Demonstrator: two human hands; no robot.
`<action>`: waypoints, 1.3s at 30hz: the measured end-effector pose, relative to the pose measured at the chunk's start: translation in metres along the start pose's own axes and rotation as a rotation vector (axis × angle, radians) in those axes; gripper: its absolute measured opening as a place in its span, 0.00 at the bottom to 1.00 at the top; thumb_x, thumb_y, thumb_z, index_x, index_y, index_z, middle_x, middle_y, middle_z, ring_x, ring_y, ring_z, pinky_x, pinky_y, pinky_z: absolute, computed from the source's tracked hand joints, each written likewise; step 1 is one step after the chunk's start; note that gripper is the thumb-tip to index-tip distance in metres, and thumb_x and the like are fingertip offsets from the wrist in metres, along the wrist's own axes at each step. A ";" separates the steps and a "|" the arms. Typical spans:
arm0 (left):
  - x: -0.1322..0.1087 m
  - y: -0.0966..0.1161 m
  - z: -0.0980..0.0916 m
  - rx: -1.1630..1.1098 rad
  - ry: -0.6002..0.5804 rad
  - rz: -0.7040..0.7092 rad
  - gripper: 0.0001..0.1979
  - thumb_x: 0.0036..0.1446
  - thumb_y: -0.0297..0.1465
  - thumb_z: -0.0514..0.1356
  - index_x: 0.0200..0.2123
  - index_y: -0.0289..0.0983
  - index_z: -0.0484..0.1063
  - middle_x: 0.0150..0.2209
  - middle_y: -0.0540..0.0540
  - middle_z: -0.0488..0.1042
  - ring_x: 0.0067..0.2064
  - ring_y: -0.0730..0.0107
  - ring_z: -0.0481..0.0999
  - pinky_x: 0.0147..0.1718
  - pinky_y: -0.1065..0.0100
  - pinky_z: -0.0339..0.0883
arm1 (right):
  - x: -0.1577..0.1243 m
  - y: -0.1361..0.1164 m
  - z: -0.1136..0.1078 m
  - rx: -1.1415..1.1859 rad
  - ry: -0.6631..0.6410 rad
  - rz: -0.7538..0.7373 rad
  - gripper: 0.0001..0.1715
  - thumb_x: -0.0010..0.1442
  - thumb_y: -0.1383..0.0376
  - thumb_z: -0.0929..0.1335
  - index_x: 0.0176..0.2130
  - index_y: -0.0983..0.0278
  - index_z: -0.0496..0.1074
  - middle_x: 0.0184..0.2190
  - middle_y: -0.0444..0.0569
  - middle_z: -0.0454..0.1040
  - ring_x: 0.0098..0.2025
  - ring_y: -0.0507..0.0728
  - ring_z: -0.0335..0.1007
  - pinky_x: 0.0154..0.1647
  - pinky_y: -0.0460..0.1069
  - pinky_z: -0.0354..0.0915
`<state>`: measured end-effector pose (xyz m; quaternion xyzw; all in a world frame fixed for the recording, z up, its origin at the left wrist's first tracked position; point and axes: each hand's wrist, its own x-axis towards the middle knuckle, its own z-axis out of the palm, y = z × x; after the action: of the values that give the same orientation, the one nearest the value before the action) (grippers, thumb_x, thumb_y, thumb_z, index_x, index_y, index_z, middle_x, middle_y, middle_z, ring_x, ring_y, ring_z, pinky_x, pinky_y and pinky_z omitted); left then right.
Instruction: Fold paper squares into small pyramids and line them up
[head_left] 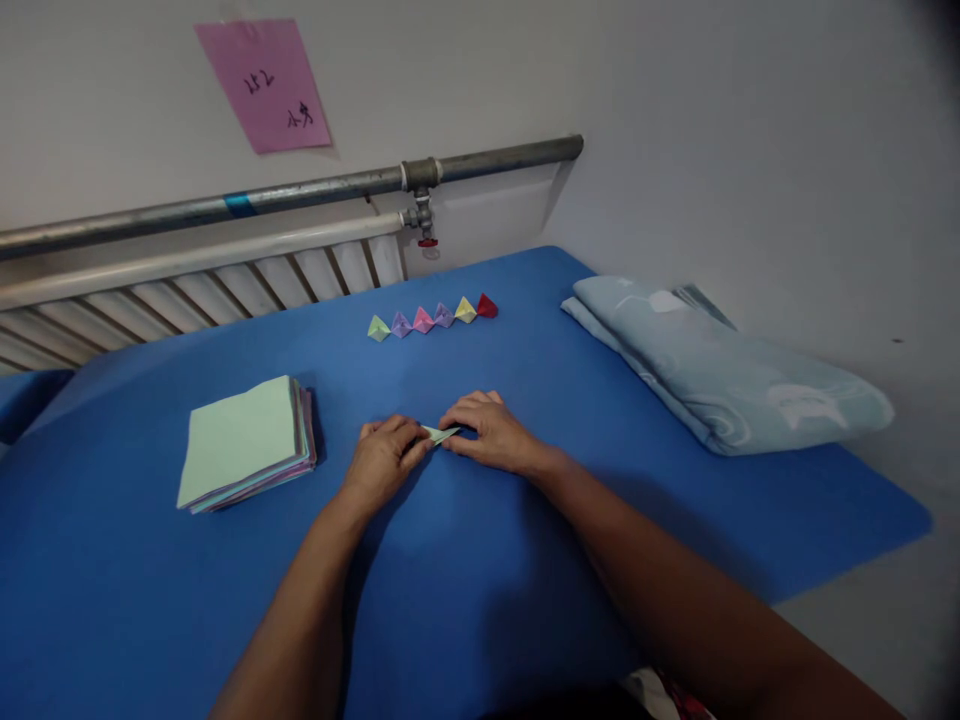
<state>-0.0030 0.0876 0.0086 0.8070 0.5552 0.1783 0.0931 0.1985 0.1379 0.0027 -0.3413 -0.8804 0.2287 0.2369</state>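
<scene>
My left hand [384, 457] and my right hand [487, 432] meet at the middle of the blue sheet [465, 590]. Both are closed in a pinch on a small, folded piece of light green paper [441, 433] that lies low against the sheet between them. Only a narrow pointed strip of the paper shows; the rest is under my fingers. A stack of coloured paper squares [244, 440], light green on top, lies to the left of my left hand.
A row of several small folded paper shapes [433, 317] in green, purple, pink, yellow and red sits further back. A folded light blue blanket [712, 365] lies at the right. Behind are a radiator [210, 285], a metal pipe [300, 190] and a pink note [266, 82] on the wall.
</scene>
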 end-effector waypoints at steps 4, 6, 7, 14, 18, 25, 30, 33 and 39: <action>-0.003 0.009 -0.001 0.170 0.024 0.036 0.09 0.63 0.31 0.54 0.40 0.38 0.75 0.37 0.45 0.79 0.39 0.64 0.75 0.44 0.60 0.59 | 0.002 -0.004 0.007 -0.044 0.052 0.017 0.06 0.58 0.69 0.68 0.37 0.61 0.76 0.35 0.46 0.77 0.41 0.56 0.66 0.45 0.52 0.53; -0.006 0.014 -0.003 0.229 0.027 0.040 0.09 0.63 0.29 0.54 0.41 0.38 0.75 0.38 0.45 0.79 0.38 0.63 0.75 0.44 0.59 0.58 | 0.003 -0.006 0.010 -0.034 0.078 0.005 0.08 0.59 0.70 0.67 0.38 0.61 0.75 0.34 0.46 0.77 0.40 0.55 0.67 0.44 0.51 0.55; -0.008 0.016 -0.004 0.245 0.024 0.035 0.09 0.63 0.29 0.54 0.41 0.38 0.74 0.38 0.44 0.79 0.38 0.63 0.76 0.44 0.59 0.59 | 0.003 -0.007 0.011 -0.013 0.094 -0.005 0.09 0.58 0.71 0.67 0.38 0.62 0.75 0.34 0.46 0.77 0.39 0.55 0.68 0.44 0.51 0.57; -0.012 0.019 -0.007 0.296 0.040 -0.076 0.10 0.61 0.26 0.53 0.40 0.36 0.74 0.33 0.43 0.78 0.36 0.60 0.76 0.41 0.59 0.60 | 0.000 -0.020 0.017 0.293 0.224 -0.068 0.14 0.57 0.74 0.64 0.41 0.61 0.73 0.36 0.46 0.76 0.38 0.53 0.71 0.43 0.49 0.64; -0.012 0.016 -0.008 0.066 0.110 -0.152 0.11 0.60 0.25 0.53 0.40 0.36 0.75 0.32 0.45 0.78 0.35 0.63 0.76 0.40 0.63 0.62 | 0.002 -0.025 0.019 0.577 0.306 0.174 0.16 0.56 0.69 0.66 0.46 0.61 0.71 0.36 0.45 0.74 0.37 0.52 0.71 0.39 0.48 0.66; -0.013 0.020 -0.009 -0.666 0.199 -0.330 0.13 0.58 0.35 0.55 0.38 0.38 0.77 0.32 0.49 0.78 0.37 0.66 0.75 0.38 0.68 0.65 | 0.005 -0.035 0.006 1.040 0.193 0.434 0.19 0.51 0.70 0.66 0.45 0.61 0.70 0.39 0.48 0.74 0.33 0.50 0.69 0.30 0.45 0.64; -0.012 0.022 -0.010 -0.897 0.109 -0.358 0.14 0.55 0.38 0.57 0.37 0.37 0.77 0.32 0.47 0.77 0.38 0.65 0.74 0.39 0.67 0.66 | 0.004 -0.041 0.002 1.059 0.178 0.434 0.13 0.49 0.68 0.68 0.39 0.62 0.71 0.30 0.42 0.72 0.25 0.48 0.63 0.25 0.45 0.60; -0.011 0.025 -0.013 -0.951 0.036 -0.356 0.14 0.54 0.39 0.58 0.34 0.36 0.77 0.30 0.47 0.76 0.36 0.66 0.73 0.36 0.68 0.65 | 0.004 -0.040 0.007 1.066 0.178 0.425 0.11 0.49 0.65 0.68 0.36 0.63 0.71 0.25 0.40 0.69 0.23 0.47 0.61 0.25 0.45 0.59; -0.012 0.031 -0.018 -0.869 0.069 -0.402 0.13 0.53 0.39 0.54 0.28 0.36 0.72 0.23 0.52 0.68 0.26 0.74 0.64 0.27 0.71 0.58 | 0.004 -0.038 0.007 1.078 0.119 0.411 0.10 0.48 0.63 0.69 0.34 0.63 0.70 0.26 0.40 0.69 0.25 0.48 0.61 0.26 0.45 0.59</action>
<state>0.0133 0.0645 0.0336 0.5634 0.5771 0.3992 0.4361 0.1728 0.1139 0.0201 -0.3488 -0.5405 0.6665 0.3768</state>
